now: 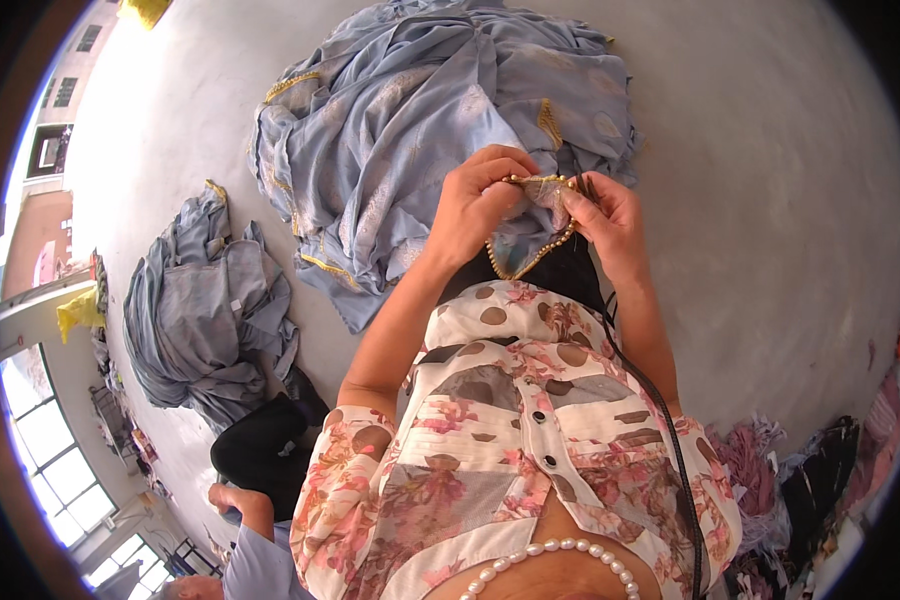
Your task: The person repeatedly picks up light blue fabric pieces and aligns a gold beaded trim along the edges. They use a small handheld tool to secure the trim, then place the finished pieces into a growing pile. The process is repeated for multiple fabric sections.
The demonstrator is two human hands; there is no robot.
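Observation:
A large heap of grey-blue cloth [390,140] with shiny patches and gold trim lies in front of me. Between my hands a gold-beaded edge [518,272] of this cloth is raised and hangs in a loop over my dark lap. My left hand [478,205] pinches the trim with thumb and fingers closed. On the other side, my right hand [612,218] grips the cloth near the beads. Something thin and dark [584,186] shows by its fingers; I cannot make out what it is.
A smaller grey-blue cloth pile [205,310] lies to the left, beside a seated person in dark trousers [265,450]. More piled fabrics [755,470] are at the lower right. A black cable [660,400] runs down along my right side. Windows [60,450] stand at far left.

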